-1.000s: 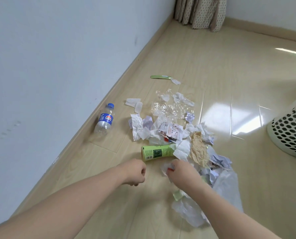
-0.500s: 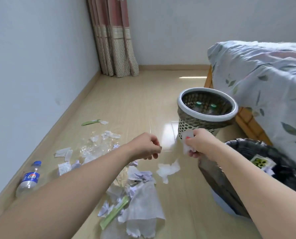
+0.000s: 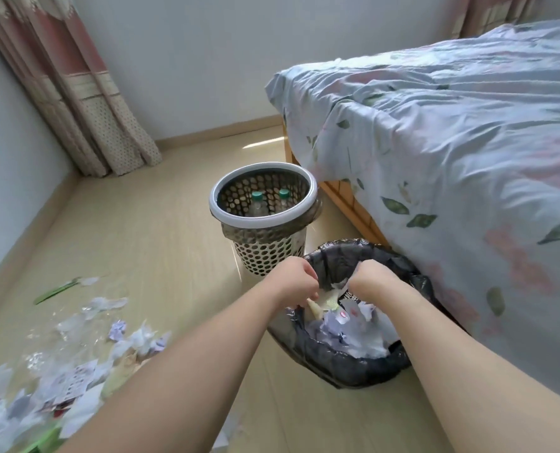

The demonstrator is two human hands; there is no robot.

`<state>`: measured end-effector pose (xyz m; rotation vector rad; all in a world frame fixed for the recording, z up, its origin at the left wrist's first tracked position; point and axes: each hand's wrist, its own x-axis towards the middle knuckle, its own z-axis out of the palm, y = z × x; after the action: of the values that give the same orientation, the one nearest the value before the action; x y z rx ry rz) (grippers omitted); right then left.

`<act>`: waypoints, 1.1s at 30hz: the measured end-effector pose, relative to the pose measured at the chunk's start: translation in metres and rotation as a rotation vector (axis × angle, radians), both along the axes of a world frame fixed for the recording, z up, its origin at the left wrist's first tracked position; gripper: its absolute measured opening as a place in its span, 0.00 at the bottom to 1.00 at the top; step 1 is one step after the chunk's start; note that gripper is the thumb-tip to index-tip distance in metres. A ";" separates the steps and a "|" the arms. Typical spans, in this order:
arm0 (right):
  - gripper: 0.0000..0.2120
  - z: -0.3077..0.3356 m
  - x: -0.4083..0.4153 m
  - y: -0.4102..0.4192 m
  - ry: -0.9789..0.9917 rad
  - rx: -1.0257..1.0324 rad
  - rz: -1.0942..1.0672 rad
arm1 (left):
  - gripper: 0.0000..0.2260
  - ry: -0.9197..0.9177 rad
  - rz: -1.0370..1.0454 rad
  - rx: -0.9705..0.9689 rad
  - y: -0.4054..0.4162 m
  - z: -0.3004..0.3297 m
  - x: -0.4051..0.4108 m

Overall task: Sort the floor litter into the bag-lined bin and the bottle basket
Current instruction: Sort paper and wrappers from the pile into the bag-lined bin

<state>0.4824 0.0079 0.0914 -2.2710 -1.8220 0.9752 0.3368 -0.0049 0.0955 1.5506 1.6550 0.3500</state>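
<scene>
A person's two bare forearms reach forward over a pale wooden floor, with the bag-lined bin as the landmark at centre right.

Far left of the bin, a white wall and its skirting board edge the room, and a patterned curtain hangs in the far corner. Between that wall and the bin lies a wide stretch of bare floor. Scattered paper litter lies low and left of the bin, blurred, with a green strip beyond it.

The left hand hovers over the bin's near-left rim, fingers curled downward and pinching a pale crumpled scrap. Just behind the bin stands the perforated bottle basket, white-rimmed, holding two clear bottles with green caps. The right hand hangs over the bin's middle, fingers curled round white paper.

The bin is round, lined with a black bag, and partly filled with crumpled white and lilac paper. Right of it, almost touching, rises a wooden bed under a pale blue leaf-print sheet, closing off that side.

Half a second ago both hands were short of the bin, near the basket; now they are above the bin's opening.
</scene>
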 end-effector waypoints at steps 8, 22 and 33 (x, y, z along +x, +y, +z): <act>0.10 0.008 -0.104 -0.008 0.200 0.377 0.171 | 0.12 0.134 0.132 0.085 -0.017 0.008 -0.113; 0.13 -0.141 -0.311 -0.152 -0.094 -0.078 0.571 | 0.11 0.643 0.025 -0.325 -0.241 -0.145 -0.406; 0.11 -0.179 -0.356 -0.207 0.035 0.122 0.539 | 0.13 0.797 0.037 -0.248 -0.250 -0.216 -0.399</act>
<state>0.1266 -0.1987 -0.0878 -1.7087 -2.4612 0.9140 -0.0619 -0.2549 -0.1201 1.5593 2.2106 -0.5132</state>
